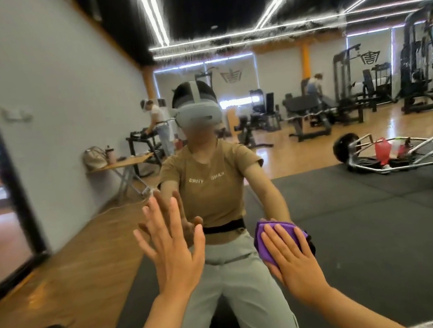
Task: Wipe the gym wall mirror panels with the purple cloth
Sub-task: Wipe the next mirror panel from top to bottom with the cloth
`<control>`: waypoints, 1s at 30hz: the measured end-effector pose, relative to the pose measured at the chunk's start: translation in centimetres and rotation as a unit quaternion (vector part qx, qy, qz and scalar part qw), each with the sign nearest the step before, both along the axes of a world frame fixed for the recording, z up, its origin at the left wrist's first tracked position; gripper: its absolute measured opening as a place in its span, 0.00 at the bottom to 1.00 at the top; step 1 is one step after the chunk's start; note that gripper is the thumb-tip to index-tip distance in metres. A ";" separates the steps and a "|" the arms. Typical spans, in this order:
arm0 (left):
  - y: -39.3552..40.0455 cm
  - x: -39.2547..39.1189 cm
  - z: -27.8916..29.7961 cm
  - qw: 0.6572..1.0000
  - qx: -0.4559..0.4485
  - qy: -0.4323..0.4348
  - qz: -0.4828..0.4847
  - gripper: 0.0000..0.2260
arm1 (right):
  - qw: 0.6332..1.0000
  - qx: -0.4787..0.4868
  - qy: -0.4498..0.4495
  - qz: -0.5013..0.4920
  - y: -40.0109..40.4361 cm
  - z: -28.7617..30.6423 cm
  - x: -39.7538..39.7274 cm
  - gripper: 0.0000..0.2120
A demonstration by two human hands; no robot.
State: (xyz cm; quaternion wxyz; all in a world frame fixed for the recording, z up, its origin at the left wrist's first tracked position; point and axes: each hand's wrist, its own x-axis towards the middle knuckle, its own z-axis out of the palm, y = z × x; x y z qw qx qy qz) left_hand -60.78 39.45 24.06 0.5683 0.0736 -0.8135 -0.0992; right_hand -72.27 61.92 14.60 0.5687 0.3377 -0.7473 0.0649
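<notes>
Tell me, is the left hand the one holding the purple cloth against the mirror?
No, the purple cloth sits under the right hand, while the left hand presses bare and flat on the mirror.

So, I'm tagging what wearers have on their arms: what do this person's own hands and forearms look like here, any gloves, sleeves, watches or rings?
Both the left hand and the right hand are bare, without gloves. The forearms are uncovered down to the bottom edge of the picture; no sleeve shows on them. No watch, band or ring can be seen on either wrist or on the fingers.
</notes>
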 end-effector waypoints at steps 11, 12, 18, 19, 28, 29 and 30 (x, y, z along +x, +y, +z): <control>1.1 -1.6 -0.1 0.997 -0.006 -0.053 0.050 0.39 | 0.984 -0.177 -0.012 0.026 0.6 22.4 -2.2 0.29; 1.2 -1.6 -0.1 0.997 -0.006 -0.052 0.051 0.40 | 0.984 -0.177 -0.011 0.026 1.0 24.3 -2.5 0.30; 1.2 -1.3 0.2 0.997 -0.004 -0.052 0.053 0.39 | 0.976 -0.215 0.010 0.043 0.8 22.1 -2.7 0.29; 1.2 -1.2 0.3 0.997 -0.004 -0.054 0.051 0.39 | 0.977 -0.208 0.021 0.045 0.8 20.0 -2.8 0.28; 1.2 -1.0 0.5 0.994 -0.009 -0.083 0.067 0.44 | 0.998 -0.065 -0.022 -0.013 3.8 -0.8 -2.0 0.29; 1.3 -1.0 0.5 0.994 -0.013 -0.086 0.072 0.45 | 0.997 -0.064 -0.027 -0.014 4.0 -0.9 -2.1 0.29; 1.3 -1.0 0.5 0.993 -0.015 -0.089 0.077 0.46 | 0.998 -0.061 -0.028 -0.015 4.1 -0.7 -2.2 0.28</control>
